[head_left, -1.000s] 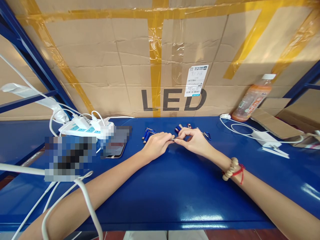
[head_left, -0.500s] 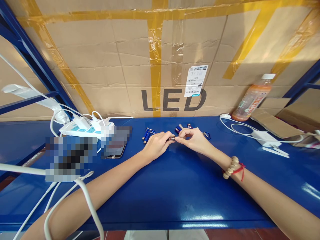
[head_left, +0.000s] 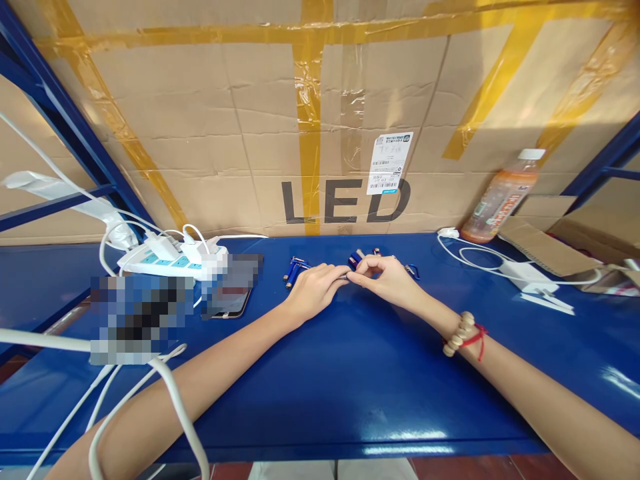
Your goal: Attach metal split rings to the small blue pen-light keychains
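Observation:
My left hand (head_left: pixel 313 292) and my right hand (head_left: pixel 387 281) meet over the blue shelf, fingertips almost touching. Between them is a small silvery cylindrical piece (head_left: pixel 345 276), mostly covered by fingers; its kind I cannot make out. The left fingers are closed around it, and my right thumb and forefinger pinch at its right end. Left of the hands lie small blue metal tubes (head_left: pixel 295 270) with a clip. More blue pieces (head_left: pixel 357 257) sit just behind my right hand, partly hidden by it, and a blue carabiner-like clip (head_left: pixel 413 271) shows beyond its wrist side.
At the left are a white power strip (head_left: pixel 165 263) with plugs, a phone (head_left: pixel 235 303) and thick white cables (head_left: pixel 173 393) crossing near my left arm. A white charger (head_left: pixel 530 277) with cord, an orange drink bottle (head_left: pixel 503 200) and an opened carton (head_left: pixel 543 243) stand right. A large cardboard box (head_left: pixel 270 120) forms the back.
The fingers have closed in slightly over the small piece, so less of it shows. Both hands stay in nearly the same place; the view has shifted a little.

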The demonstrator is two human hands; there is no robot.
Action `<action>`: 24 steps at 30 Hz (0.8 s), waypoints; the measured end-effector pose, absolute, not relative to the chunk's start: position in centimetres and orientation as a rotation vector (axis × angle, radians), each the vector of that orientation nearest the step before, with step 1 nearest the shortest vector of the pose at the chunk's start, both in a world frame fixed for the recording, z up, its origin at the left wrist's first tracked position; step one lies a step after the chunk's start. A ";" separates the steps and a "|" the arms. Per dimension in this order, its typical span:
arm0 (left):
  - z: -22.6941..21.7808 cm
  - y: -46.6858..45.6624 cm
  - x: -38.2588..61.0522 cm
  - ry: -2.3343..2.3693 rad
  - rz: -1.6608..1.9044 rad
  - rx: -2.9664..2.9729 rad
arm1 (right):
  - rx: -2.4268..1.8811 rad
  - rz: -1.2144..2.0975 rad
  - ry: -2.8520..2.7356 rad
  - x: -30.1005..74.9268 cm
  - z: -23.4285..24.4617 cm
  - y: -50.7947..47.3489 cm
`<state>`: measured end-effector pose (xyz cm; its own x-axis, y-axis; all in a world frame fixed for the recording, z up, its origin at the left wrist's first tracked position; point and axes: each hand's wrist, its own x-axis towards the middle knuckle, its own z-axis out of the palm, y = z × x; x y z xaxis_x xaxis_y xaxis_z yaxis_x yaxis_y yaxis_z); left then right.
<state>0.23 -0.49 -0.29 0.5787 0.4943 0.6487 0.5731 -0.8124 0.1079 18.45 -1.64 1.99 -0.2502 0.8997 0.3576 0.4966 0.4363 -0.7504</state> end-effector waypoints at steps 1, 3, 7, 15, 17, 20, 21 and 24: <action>-0.3 -0.5 0.3 -0.930 -1.049 -2.683 | -1.178 0.603 -1.897 18.5 1.9 -1.6; -0.2 -0.6 0.3 -0.977 -1.048 -2.682 | -1.145 0.505 -1.886 18.7 1.9 -1.6; 0.1 -0.7 0.3 -1.036 -1.066 -2.707 | -1.008 0.394 -1.930 19.0 2.1 -1.5; 0.3 -0.6 0.2 -0.970 -0.972 -2.866 | -0.850 0.439 -1.950 19.2 1.9 -1.2; 0.3 -0.5 0.2 -0.959 -0.942 -2.885 | -0.854 0.473 -1.932 19.2 1.9 -1.1; 0.2 -0.5 0.2 -0.960 -0.951 -2.900 | -0.871 0.507 -1.890 19.2 1.9 -1.1; 0.2 -0.5 0.1 -0.956 -0.953 -2.901 | -0.870 0.520 -1.880 19.1 1.8 -1.0; 0.0 -0.4 -0.1 -0.905 -0.970 -2.900 | -0.839 0.552 -1.867 19.0 1.5 -0.9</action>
<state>-0.06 -0.42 -0.01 0.6541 0.5302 0.5394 0.5016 -0.8379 0.2153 18.99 -0.94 1.46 -0.2841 0.7526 0.5940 0.3084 0.6583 -0.6866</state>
